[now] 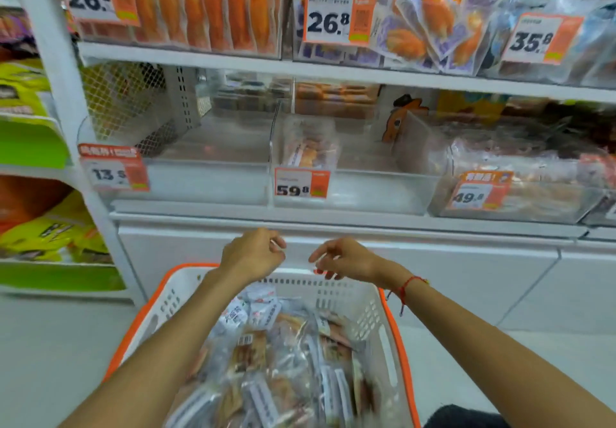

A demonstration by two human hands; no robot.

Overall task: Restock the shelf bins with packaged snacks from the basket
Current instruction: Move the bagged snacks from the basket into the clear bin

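Partly blurred snack packs point(266, 361), basket point(373, 311) cut off.

Both bare forearms are reaching forward from the bottom corners of the view and converging toward the centre. The left hand point(250, 254) is hanging with its back toward the camera, its wrist bent slightly down and its fingers curling loosely inward toward the right; nothing is showing in its grasp. The right hand point(343, 258) is sitting just beside it, a small gap apart, with its fingers loosely bent and pointing left and down, also holding nothing visible. The right wrist is wearing a thin red string bracelet point(407, 286). The 2 hands are not touching.
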